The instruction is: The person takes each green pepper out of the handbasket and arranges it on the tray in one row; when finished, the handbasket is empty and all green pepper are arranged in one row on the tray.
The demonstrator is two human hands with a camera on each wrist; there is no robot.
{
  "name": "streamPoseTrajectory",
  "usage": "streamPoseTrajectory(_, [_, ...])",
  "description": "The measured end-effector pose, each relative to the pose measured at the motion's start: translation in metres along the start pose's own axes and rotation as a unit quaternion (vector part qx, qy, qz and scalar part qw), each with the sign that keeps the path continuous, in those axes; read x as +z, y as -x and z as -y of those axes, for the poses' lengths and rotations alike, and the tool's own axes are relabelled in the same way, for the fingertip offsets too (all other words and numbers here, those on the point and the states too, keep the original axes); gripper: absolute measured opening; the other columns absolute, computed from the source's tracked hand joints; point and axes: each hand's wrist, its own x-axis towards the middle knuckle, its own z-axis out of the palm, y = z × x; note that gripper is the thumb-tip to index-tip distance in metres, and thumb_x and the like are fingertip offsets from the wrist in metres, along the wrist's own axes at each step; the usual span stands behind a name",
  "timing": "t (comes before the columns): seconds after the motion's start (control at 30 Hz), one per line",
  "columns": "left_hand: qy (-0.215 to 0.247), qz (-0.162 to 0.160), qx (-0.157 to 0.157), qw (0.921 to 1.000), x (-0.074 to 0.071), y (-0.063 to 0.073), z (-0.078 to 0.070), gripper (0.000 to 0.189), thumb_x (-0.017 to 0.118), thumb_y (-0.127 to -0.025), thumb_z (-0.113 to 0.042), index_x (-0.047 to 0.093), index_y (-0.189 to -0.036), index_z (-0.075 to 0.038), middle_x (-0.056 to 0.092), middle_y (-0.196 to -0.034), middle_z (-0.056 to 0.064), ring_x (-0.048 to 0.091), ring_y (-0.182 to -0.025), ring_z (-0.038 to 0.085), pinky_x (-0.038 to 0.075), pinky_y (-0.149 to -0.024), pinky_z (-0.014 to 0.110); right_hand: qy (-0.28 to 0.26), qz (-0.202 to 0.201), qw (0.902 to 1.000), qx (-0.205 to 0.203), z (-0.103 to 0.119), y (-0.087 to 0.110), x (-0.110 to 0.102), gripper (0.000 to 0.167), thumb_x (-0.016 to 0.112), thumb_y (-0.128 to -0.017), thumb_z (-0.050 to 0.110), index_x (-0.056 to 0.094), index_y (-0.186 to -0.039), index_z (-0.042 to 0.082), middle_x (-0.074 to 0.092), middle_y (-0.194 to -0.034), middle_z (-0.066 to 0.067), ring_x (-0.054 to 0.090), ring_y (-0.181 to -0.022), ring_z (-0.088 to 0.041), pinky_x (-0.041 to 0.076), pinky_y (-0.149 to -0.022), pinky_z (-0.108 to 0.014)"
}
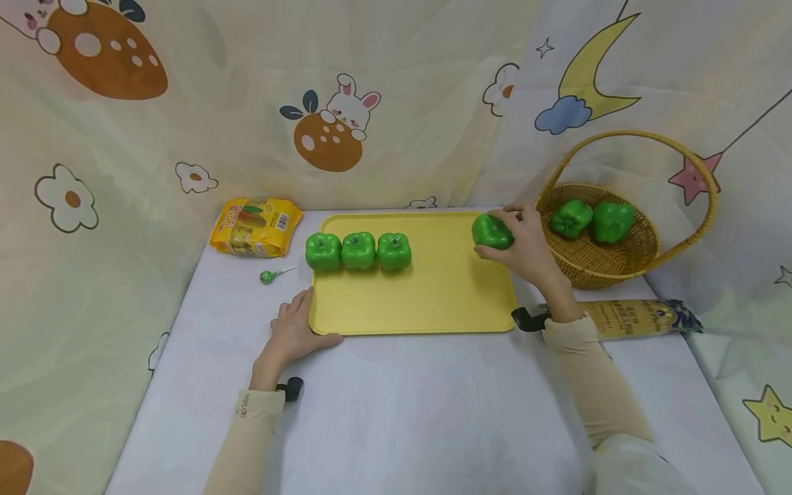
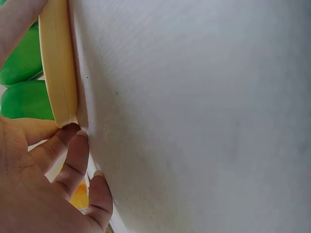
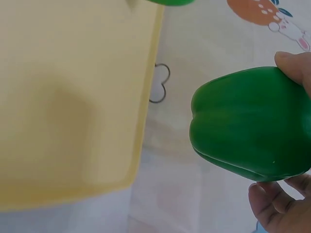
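Note:
My right hand (image 1: 526,244) pinches a green bell pepper (image 1: 491,232) between thumb and fingers, over the right end of a yellow tray (image 1: 445,289). In the right wrist view the held bell pepper (image 3: 248,124) shows its lobed side, the fingers at its far end. My left hand (image 1: 295,324) holds the tray's near left corner, thumb along the front edge and fingers on the left side. The left wrist view shows bent fingers (image 2: 75,162) against the tray rim (image 2: 60,63). Three green bell peppers (image 1: 359,251) sit in a row at the tray's left.
A wicker basket (image 1: 600,265) with a tall handle stands at the back right, holding two green bell peppers (image 1: 612,221). A long yellow packet (image 1: 637,318) lies in front of it. At the back left are a yellow snack bag (image 1: 256,227) and a lollipop (image 1: 267,276).

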Motion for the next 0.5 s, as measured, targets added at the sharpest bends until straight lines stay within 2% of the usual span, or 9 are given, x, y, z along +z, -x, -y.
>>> streamPoseTrajectory(0.27, [-0.004,0.004,-0.004,1.0,0.0,0.001,-0.001,0.125,0.078,-0.072,-0.068,0.01,-0.163,-0.014,0.023,-0.165,0.018,0.035,-0.129,0.038,0.035,-0.096,0.057,-0.001,0.059,0.9982,0.009,0.009,-0.005,0.028,0.066,0.086,-0.078,0.033,0.058,-0.133,0.009,0.041,-0.137,-0.022,0.039,-0.123,-0.044,0.044,-0.094,-0.063])
streamPoseTrajectory(0.5, [-0.005,0.006,-0.004,1.0,-0.001,0.0,-0.001,0.124,0.078,-0.073,-0.067,0.009,-0.163,-0.014,0.023,-0.165,0.018,0.036,-0.128,0.038,0.035,-0.095,0.056,-0.017,0.098,0.9946,0.031,0.013,-0.008,0.052,0.065,0.085,-0.08,0.035,0.057,-0.134,0.012,0.039,-0.139,-0.02,0.035,-0.128,-0.041,0.045,-0.096,-0.062])
